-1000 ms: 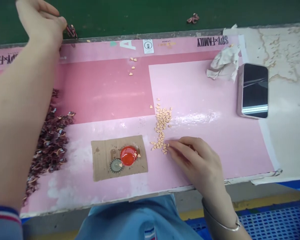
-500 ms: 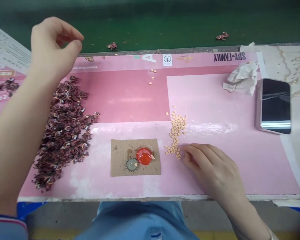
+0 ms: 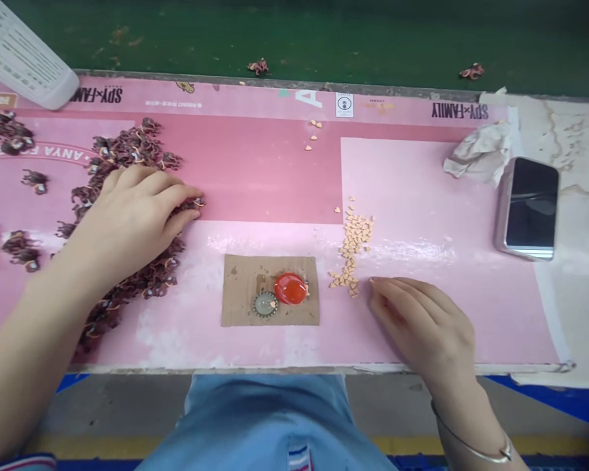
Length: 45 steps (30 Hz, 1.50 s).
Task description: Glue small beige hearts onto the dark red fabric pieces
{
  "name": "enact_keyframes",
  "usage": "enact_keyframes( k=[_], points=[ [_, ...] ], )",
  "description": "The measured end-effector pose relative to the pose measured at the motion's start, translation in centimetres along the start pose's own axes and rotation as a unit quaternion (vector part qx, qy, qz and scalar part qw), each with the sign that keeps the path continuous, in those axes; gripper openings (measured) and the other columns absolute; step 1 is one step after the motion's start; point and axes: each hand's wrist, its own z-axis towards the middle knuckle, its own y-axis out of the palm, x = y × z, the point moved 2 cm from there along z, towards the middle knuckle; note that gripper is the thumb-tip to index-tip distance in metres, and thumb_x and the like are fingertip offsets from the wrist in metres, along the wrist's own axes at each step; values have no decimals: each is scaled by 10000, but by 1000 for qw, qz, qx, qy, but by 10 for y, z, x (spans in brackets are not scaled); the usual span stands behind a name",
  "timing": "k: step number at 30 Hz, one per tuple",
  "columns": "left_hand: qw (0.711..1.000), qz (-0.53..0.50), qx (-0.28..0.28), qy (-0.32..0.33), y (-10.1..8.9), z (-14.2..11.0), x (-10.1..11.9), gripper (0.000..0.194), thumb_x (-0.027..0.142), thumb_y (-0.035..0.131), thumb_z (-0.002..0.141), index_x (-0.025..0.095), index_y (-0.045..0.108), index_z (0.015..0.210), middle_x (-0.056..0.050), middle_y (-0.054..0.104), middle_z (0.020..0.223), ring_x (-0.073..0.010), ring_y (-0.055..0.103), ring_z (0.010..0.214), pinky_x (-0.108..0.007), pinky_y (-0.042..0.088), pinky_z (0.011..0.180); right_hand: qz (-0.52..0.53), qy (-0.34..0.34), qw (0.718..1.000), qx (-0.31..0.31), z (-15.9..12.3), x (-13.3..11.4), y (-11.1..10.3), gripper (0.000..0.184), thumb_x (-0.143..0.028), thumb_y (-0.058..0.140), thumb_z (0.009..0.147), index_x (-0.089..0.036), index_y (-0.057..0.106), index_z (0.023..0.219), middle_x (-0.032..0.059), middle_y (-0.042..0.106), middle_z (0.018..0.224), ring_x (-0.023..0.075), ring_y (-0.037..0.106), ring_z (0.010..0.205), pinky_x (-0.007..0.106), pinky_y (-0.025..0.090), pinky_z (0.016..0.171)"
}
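My left hand [image 3: 140,206] lies over the right side of a heap of small dark brown, many-legged pieces [image 3: 160,278]. Its thumb and forefinger close round one small dark brown piece [image 3: 195,203] at the heap's edge. To the right, my right hand [image 3: 425,327] rests on the pink surface with its fingertips pinched together; whatever they hold is hidden. Just left of those fingertips are many tiny beige pieces [image 3: 356,235]. Between my hands lies a cardboard piece [image 3: 235,307] bearing a shiny red cap-like dish [image 3: 290,288] and a grey bottle cap [image 3: 266,304] with a beige piece on it.
A phone [image 3: 529,206] and crumpled tissue [image 3: 481,154] are at the right. At upper left is a white printed container [image 3: 24,59]. Beyond the pink printed sheet [image 3: 260,170] runs a green surface [image 3: 353,46] with two dark pieces on it. Loose dark pieces [image 3: 22,248] lie far left.
My left hand has come down from above the heap's far end and closed round a dark piece. My right hand stays pinched beside the beige pieces. The view has shifted slightly.
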Motion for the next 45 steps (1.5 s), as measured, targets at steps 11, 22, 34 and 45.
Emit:
enact_keyframes(
  k=[11, 22, 34, 45],
  points=[
    [990, -140, -19, 21, -5, 9, 16, 224, 202, 705, 840, 244, 836, 1017, -44, 631, 838, -228, 570, 825, -392, 428, 983, 132, 137, 975, 110, 6, -2, -1, 225, -26, 771, 845, -237, 721, 905, -20, 775, 760, 158, 734, 607, 259, 602, 532],
    [866, -494, 58, -44, -3, -69, 84, 140, 145, 845, 842, 251, 782, 910, -88, 765, 1081, -186, 747, 954, -223, 631, 765, 401, 118, 902, 108, 47, -70, -6, 279, 96, 658, 823, -168, 666, 912, 19, 759, 776, 160, 751, 706, 294, 659, 658],
    [890, -446, 84, -51, 27, -98, 129, 122, 80, 673, 867, 195, 708, 847, -22, 704, 723, -127, 680, 620, -154, 523, 531, 396, 32, 917, 36, 56, -99, -3, 226, 41, 628, 906, -174, 658, 971, 54, 819, 853, 140, 777, 795, 233, 679, 725],
    [927, -363, 91, 32, 28, -93, 133, 137, 69, 585, 919, 202, 590, 891, 12, 626, 741, -101, 621, 643, -165, 545, 616, 491, 124, 862, 19, 59, -101, 3, 244, 15, 653, 874, -209, 561, 905, -3, 735, 763, 106, 737, 690, 226, 654, 704]
  ],
)
